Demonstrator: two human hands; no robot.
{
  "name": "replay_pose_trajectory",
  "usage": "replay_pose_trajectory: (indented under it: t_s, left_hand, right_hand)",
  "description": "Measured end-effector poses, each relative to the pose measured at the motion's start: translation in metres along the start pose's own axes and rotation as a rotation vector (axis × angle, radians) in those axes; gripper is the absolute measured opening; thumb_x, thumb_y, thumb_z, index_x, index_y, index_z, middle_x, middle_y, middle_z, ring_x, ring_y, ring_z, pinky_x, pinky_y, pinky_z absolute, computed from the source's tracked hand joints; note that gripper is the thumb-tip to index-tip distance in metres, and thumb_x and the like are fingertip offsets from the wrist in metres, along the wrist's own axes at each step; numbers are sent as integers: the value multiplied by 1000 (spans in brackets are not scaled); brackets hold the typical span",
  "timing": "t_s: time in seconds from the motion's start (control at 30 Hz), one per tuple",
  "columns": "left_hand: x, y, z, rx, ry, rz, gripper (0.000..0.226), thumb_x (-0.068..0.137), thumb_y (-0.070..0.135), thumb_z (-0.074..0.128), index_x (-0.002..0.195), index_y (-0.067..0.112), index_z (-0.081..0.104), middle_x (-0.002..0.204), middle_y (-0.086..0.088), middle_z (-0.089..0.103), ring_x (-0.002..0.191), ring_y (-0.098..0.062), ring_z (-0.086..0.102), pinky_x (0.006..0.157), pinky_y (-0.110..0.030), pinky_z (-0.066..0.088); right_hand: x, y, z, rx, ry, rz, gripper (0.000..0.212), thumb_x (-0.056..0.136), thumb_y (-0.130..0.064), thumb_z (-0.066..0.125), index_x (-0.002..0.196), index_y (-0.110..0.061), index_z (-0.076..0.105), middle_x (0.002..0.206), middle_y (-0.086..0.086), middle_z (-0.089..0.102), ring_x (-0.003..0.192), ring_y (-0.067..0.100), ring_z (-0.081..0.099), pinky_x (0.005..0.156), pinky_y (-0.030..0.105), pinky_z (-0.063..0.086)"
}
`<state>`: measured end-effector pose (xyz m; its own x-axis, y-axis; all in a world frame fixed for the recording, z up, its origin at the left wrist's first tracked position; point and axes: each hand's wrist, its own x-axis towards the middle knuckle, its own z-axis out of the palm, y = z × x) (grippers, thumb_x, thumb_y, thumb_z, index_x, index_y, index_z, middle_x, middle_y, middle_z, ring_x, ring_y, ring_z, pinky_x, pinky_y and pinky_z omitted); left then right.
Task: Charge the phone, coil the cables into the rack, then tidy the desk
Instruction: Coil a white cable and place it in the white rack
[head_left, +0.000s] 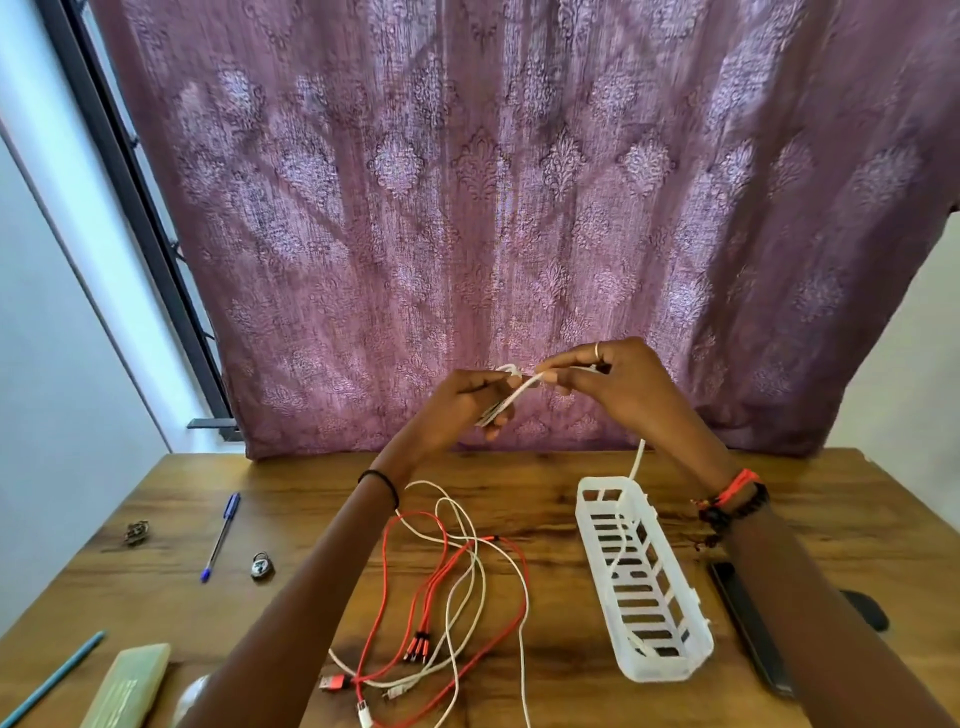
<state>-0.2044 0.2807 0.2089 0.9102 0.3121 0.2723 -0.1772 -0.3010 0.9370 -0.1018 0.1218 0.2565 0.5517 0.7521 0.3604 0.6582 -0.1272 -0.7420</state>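
**Both hands up on one white cable, above a cluttered wooden tabletop**

From my remote seat I see a wood-grain tabletop pushed against a patterned purple curtain; a dark window frame runs up the left beside a pale wall.

Both hands are raised over the far edge. My left hand is curled round gathered strands of a white cable; my right hand pinches the same cable just beside it; from there the cable drops into the far end of the white slotted rack, which lies right of centre, running from the far side toward the near edge.

The phone, dark and flat, lies just right of the rack, partly under my right forearm; a dark rounded object sits further right.

At the centre, toward the near edge, a red cable and loose white cables lie tangled together.

On the left side: a blue pen, a small padlock near it, and a small metal item I cannot identify; at the near left corner, a teal pencil and a pale green case.
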Motion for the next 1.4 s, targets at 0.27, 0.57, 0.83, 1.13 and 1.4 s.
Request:
replay_pose_trajectory:
  t_s: [0.27, 0.57, 0.83, 1.13, 1.4]
  left_hand:
    - [-2, 13, 3, -419, -117, 5, 37, 99, 19, 35, 112, -3, 62, 47, 7, 32, 39, -5, 31, 44, -13, 32]
    - [7, 16, 13, -1102, -151, -39, 37, 96, 20, 37, 109, 1, 67, 49, 11, 34, 39, -4, 31, 42, -14, 31]
    - [21, 10, 19, -1389, -69, -12, 38, 92, 12, 46, 120, -11, 54, 59, 6, 48, 48, -5, 47, 55, -15, 46]
    - [37, 9, 17, -1245, 167, 66, 34, 94, 11, 42, 123, -6, 49, 73, 1, 65, 64, -6, 64, 67, -17, 55]
    - [40, 9, 33, -560, 397, 164, 21, 98, 13, 43, 102, 4, 62, 81, 2, 73, 75, -9, 68, 72, -19, 53]
  right_hand:
    - [8, -3, -1, 312, 100, -42, 20, 83, -10, 66, 103, -6, 70, 41, -14, 55, 34, 3, 31, 40, 10, 23]
    - [18, 7, 15, 644, 143, 57, 16, 86, -13, 63, 99, -16, 72, 58, -3, 59, 40, 8, 29, 40, 18, 20]
    - [19, 27, 35, 616, 184, 145, 24, 91, -14, 58, 113, -17, 67, 62, 2, 58, 37, 7, 33, 37, 16, 25]
    - [4, 36, 45, 378, 41, 217, 25, 94, -13, 53, 113, -3, 65, 64, 2, 59, 31, 1, 39, 32, 12, 27]
    - [-5, 33, 46, -1, -182, 110, 25, 94, -22, 53, 108, -8, 68, 53, -8, 60, 64, 29, 58, 64, 33, 47]
